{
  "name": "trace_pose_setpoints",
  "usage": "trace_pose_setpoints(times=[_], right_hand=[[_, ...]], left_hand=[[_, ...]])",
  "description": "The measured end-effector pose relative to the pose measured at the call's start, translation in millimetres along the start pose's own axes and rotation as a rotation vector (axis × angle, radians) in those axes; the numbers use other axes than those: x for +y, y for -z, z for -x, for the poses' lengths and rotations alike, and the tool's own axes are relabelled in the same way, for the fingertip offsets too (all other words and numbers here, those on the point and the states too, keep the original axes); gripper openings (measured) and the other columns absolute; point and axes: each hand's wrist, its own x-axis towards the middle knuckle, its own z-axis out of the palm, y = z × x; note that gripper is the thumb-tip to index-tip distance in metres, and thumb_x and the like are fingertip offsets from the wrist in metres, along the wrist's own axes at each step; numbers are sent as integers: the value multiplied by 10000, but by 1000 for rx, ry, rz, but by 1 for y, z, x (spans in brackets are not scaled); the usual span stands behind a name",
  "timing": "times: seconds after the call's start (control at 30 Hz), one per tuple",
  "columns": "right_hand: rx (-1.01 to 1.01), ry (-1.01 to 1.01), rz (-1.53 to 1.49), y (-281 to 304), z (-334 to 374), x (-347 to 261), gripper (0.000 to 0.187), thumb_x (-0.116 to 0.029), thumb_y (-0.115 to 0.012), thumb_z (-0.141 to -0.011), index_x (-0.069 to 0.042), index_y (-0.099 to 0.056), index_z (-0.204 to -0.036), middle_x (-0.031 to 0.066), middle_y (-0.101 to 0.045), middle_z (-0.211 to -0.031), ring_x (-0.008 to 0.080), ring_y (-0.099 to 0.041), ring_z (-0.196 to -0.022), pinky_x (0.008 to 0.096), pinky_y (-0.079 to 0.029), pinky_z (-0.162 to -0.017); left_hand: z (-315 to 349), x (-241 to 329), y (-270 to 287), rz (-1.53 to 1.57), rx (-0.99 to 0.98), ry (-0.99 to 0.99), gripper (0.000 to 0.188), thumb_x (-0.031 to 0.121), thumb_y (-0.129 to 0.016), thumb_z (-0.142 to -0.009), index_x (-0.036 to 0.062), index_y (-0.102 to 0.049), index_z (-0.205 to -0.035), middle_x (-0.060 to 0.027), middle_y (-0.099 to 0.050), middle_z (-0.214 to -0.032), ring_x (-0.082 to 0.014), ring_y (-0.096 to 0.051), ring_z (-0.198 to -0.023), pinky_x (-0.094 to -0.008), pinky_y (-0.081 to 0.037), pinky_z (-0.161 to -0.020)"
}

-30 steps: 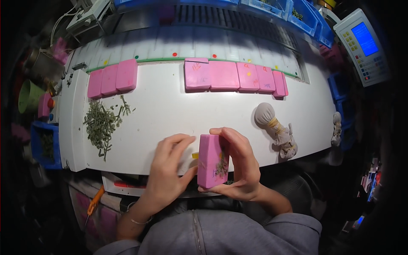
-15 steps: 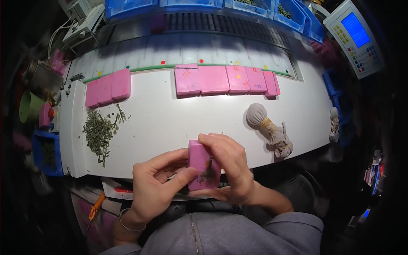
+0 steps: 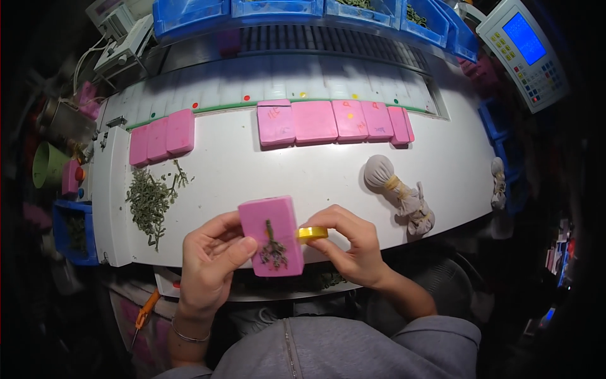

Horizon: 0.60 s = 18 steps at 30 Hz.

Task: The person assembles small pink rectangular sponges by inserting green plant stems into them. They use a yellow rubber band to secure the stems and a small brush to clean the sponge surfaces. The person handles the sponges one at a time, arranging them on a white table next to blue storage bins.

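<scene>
My left hand (image 3: 211, 259) holds a pink rectangular block (image 3: 270, 235) flat, face up, above the near edge of the white table (image 3: 252, 170). A small sprig of dried green herb lies on the block's face, under my left thumb. My right hand (image 3: 353, 243) pinches a small yellow tape roll (image 3: 312, 233) against the block's right side. A loose pile of dried green herbs (image 3: 149, 201) lies on the table to the left.
Several pink blocks (image 3: 334, 121) line the table's far edge at centre, and three more (image 3: 161, 136) at far left. A grey cloth bundle (image 3: 399, 192) tied with string lies at right. Blue bins (image 3: 284, 9) stand behind; a keypad device (image 3: 524, 44) at far right.
The pink block was turned from upright and edge-on to flat with its herb face up. My right hand now holds a yellow tape roll at its side.
</scene>
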Motion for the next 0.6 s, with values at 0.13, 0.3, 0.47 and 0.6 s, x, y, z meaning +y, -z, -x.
trace_pose_setpoints(times=[0.13, 0.3, 0.47, 0.6], right_hand=[[133, 15, 168, 15, 4, -2, 202, 75, -596, -754, 11, -588, -945, 119, -595, -830, 224, -587, -716, 283, -465, -645], [75, 151, 302, 12, -2, -17, 278, 77, -615, -687, 10, -586, -955, 128, -560, -789, 272, -548, -672, 328, -452, -589], [-1, 298, 358, -6, -20, -26, 282, 34, -649, -690, 8, -603, -967, 102, -552, -771, 229, -548, -655, 309, -440, -569], [-57, 318, 404, -14, -28, -20, 323, -69, -636, -682, -12, -566, -993, 88, -515, -813, 242, -535, -714, 332, -436, -639]], left_hand=[[3, -8, 9, -207, 117, -103, 327, -26, -565, -834, -133, -499, -1135, -166, -608, -1006, -166, -602, -922, -263, -507, -808], [-6, -42, 9, -420, 214, -81, 276, -49, -592, -817, -105, -529, -1080, -105, -617, -897, -103, -599, -796, -224, -517, -721], [-11, -62, 7, -604, 214, -133, 315, -42, -632, -795, -67, -526, -1090, -122, -591, -987, -139, -631, -781, -247, -538, -689], [-8, -50, -10, -628, 147, -180, 432, -125, -608, -736, 1, -511, -1138, -85, -469, -1184, -157, -560, -981, -236, -503, -769]])
